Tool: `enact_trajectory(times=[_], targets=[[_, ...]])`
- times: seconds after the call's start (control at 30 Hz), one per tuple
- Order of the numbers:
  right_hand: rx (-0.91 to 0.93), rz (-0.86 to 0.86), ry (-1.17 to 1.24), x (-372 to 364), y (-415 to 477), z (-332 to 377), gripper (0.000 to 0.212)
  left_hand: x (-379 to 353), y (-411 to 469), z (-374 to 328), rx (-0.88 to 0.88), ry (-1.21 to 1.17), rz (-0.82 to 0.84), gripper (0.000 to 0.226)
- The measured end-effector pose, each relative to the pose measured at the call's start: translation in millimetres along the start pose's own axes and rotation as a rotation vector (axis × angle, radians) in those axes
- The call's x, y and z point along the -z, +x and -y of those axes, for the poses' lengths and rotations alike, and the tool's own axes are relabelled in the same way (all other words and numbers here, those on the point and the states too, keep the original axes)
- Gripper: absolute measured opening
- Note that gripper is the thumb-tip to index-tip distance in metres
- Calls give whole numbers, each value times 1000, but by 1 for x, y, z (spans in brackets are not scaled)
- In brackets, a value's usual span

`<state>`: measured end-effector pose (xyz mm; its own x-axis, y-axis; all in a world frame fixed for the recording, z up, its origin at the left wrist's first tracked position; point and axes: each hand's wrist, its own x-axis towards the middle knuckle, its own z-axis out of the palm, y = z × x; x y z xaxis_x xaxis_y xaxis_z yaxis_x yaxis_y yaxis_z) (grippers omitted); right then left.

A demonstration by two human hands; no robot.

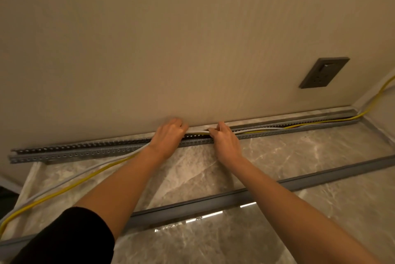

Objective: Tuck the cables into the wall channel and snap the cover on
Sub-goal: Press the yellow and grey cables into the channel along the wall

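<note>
A grey slotted channel [85,151] runs along the foot of the beige wall. A yellow cable [70,186] and a white cable [74,177] lie inside it on the right and trail out over the floor to the lower left. My left hand [168,135] and my right hand [223,138] are side by side at the channel's middle, fingers closed on the cables at its top edge. The long grey cover [320,178] lies loose on the floor, parallel to the channel and nearer to me.
A dark grey socket plate [323,72] sits on the wall at the right. The floor [299,152] is glossy marble-look tile. The yellow cable climbs the right corner [384,88]. A black sleeve [70,238] covers my left upper arm.
</note>
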<state>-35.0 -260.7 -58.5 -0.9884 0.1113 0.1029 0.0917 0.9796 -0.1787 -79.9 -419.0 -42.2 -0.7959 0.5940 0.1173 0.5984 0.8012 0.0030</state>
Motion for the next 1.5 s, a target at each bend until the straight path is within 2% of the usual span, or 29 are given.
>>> enact_trajectory(times=[0.03,0.07,0.13,0.17,0.23,0.3,0.43,0.5,0.63,0.77,0.87,0.97,1.03,1.1,1.17,1.2,1.27,1.33,1.37,1.43,1.5], targets=[[4,-31,-1,0,-2,0,17,1,-3,2,-56,2,3,17],[15,-62,-8,0,-2,0,15,-2,-3,4,-91,24,-11,27],[14,-84,-42,-1,-2,1,28,-5,-4,9,-76,1,-12,38],[9,-90,-33,-2,-1,0,31,-4,-5,8,-88,18,-4,33],[40,-96,-42,-7,-2,-1,28,2,-6,1,-72,-23,71,9],[66,-65,-15,-9,-6,-2,26,2,-4,-6,-8,56,112,23],[86,-18,-17,-11,-16,-2,48,4,-3,-16,-51,163,145,31],[66,-43,48,-9,-18,-2,42,3,-5,-15,-48,167,162,30],[61,0,64,-4,-17,-1,13,3,-12,-10,-33,147,199,27],[-51,62,101,11,-4,4,27,4,-14,-13,42,73,232,26],[-65,156,-9,18,5,12,31,3,-13,-13,96,-6,234,27],[3,164,-123,14,9,27,31,3,-19,-6,108,-12,180,33],[39,149,-131,8,6,34,29,3,-29,3,148,-47,201,41],[83,130,-108,4,0,46,25,4,-39,15,204,-68,192,39],[200,24,-106,-1,-3,62,16,6,-49,28,272,-77,180,37],[235,10,-92,0,-3,70,21,8,-53,32,300,-74,184,40],[291,33,0,-7,3,81,28,13,-62,41,316,-30,193,45],[394,28,-9,-9,3,95,18,15,-71,50,301,18,194,44],[441,81,18,-6,3,101,18,17,-76,54,295,31,200,42],[473,117,32,-10,2,110,34,20,-87,63,278,65,217,39],[430,178,36,-14,-1,113,42,21,-95,69,242,112,227,35]])
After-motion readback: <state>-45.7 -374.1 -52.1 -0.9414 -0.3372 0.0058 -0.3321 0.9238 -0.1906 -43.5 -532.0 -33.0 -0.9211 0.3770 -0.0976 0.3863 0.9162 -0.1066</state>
